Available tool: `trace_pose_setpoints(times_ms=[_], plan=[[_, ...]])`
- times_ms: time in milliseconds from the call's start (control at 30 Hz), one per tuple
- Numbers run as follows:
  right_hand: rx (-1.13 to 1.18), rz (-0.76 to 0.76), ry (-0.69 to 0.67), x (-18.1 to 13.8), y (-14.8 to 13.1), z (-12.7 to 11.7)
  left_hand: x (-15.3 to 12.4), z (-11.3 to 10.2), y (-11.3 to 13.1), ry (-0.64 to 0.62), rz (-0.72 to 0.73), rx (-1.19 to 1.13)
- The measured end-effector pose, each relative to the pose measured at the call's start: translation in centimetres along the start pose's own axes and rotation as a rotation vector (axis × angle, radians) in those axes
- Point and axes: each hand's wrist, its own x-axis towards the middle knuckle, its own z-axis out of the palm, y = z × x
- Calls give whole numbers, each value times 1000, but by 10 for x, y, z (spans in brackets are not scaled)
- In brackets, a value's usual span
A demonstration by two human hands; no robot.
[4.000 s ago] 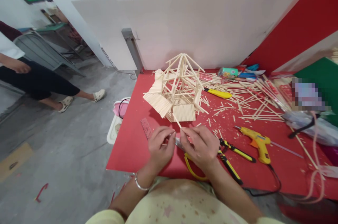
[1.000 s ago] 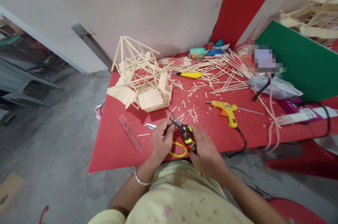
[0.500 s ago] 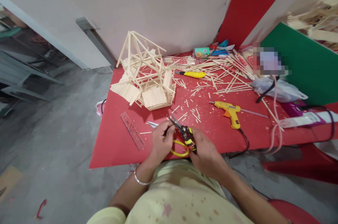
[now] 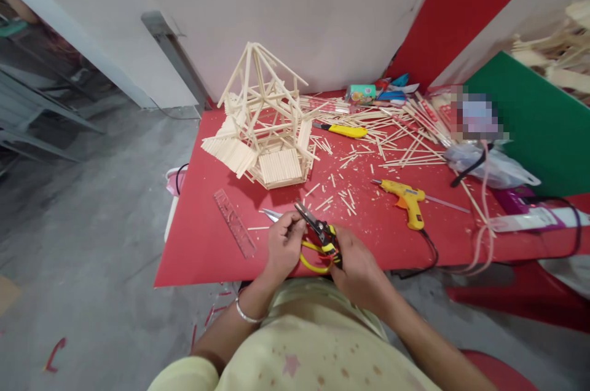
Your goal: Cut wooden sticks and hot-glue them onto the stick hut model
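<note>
My right hand point(image 4: 362, 265) grips black-and-yellow snips point(image 4: 321, 232) near the table's front edge, their blades pointing up and left. Just left of the blades, my left hand point(image 4: 284, 244) is closed in a pinch; whatever is between its fingertips is hidden or too small to name. Under the left hand lie scissors point(image 4: 271, 215) with yellow loop handles, partly covered. Beyond both hands stands a model of thin wooden sticks point(image 4: 279, 166), with a slatted base and an open pointed frame on top.
A clear ruler point(image 4: 234, 223) lies at left on the red table point(image 4: 198, 265). To the right are a yellow glue gun point(image 4: 405, 197) with its cord, a yellow utility knife point(image 4: 348, 131), and many loose sticks point(image 4: 405, 148). A green board point(image 4: 530, 120) leans at far right.
The camera view has shifted slightly, so the table items appear a little further right. Both hands keep nearly the same pose, the snips still in the right one.
</note>
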Motion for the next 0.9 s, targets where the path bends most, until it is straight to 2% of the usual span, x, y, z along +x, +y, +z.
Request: trace_pose_setpoints(times_ms=[200,367,500,733,900], plan=[[5,24,-28,3,-4,1,0,-5,0,-40,29,16],[107,53,-34,-2,12,13,-7,0,-13,-39,-62,-54],[93,28,-20,-2,20,20,-9,2,-18,-8,-77,-73],[94,-20,-5,-2,24,21,-10,1,1,-8,-84,-156],[111,-39,8,-3,28,13,-12,6,19,-2,32,-52]])
